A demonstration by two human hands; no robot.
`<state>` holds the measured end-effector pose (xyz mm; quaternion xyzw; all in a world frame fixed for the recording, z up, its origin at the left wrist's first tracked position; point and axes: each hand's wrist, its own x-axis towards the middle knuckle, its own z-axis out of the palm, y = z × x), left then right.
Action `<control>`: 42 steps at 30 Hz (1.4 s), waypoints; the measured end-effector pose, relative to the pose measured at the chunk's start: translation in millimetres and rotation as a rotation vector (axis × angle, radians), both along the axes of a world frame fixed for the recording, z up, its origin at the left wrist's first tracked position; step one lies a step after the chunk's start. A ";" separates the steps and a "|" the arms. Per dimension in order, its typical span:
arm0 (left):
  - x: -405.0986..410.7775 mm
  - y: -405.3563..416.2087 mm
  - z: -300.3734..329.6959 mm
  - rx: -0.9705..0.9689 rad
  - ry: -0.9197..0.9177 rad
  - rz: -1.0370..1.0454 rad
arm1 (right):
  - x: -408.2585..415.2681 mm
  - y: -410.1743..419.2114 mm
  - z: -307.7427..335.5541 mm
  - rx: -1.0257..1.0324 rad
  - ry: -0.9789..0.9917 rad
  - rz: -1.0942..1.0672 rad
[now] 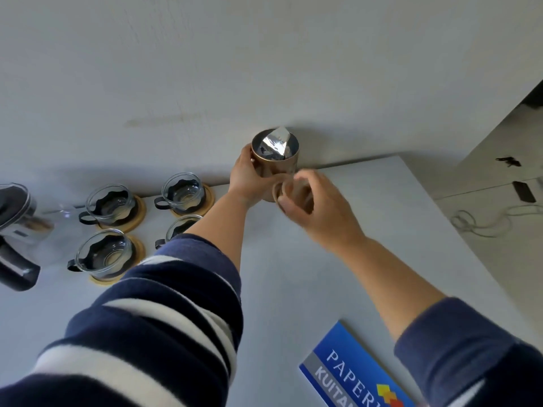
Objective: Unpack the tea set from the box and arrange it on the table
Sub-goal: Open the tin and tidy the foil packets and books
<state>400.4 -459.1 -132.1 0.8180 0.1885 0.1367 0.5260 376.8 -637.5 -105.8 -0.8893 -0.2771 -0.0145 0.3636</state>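
A copper-coloured tin [283,167] stands at the far edge of the white table [338,259], open at the top, with a crumpled silver foil bag [276,142] sticking out. My left hand [245,177] wraps around the tin's left side. My right hand [317,207], blurred, is curled in front of the tin's lower part and grips a round tan lid [283,190]. Several glass cups [110,202] in black holders sit on wooden coasters at the left. A glass teapot [17,230] with a black handle lies at the far left edge.
A blue printed booklet [355,368] lies near the table's front right. The wall rises directly behind the tin. Beyond the table's right edge is the floor, with a coiled cable [476,224] and small dark objects.
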 end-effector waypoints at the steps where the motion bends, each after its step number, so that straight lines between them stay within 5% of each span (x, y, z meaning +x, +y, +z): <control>1: 0.3 0.6 -0.8 0.006 0.000 -0.003 | -7.8 -5.5 -12.7 -0.055 0.019 -0.010; 8: 2.8 2.1 -5.8 0.015 -0.007 -0.003 | -31.4 -1.3 -61.9 -0.368 -0.131 -0.016; 16: 6.1 -0.8 -13.4 -0.015 -0.008 0.001 | -35.7 2.6 -90.4 -0.359 -0.226 -0.088; 24: -6.1 -5.1 9.9 -0.263 0.080 -0.046 | -34.4 11.6 -78.5 -0.392 -0.031 -0.103; 33: -162.5 19.4 56.8 0.301 0.142 -0.014 | -64.1 12.5 -22.2 -0.443 -0.012 0.114; 42: -355.7 47.7 48.6 0.424 0.372 0.094 | -177.0 23.3 7.0 -0.619 0.259 0.422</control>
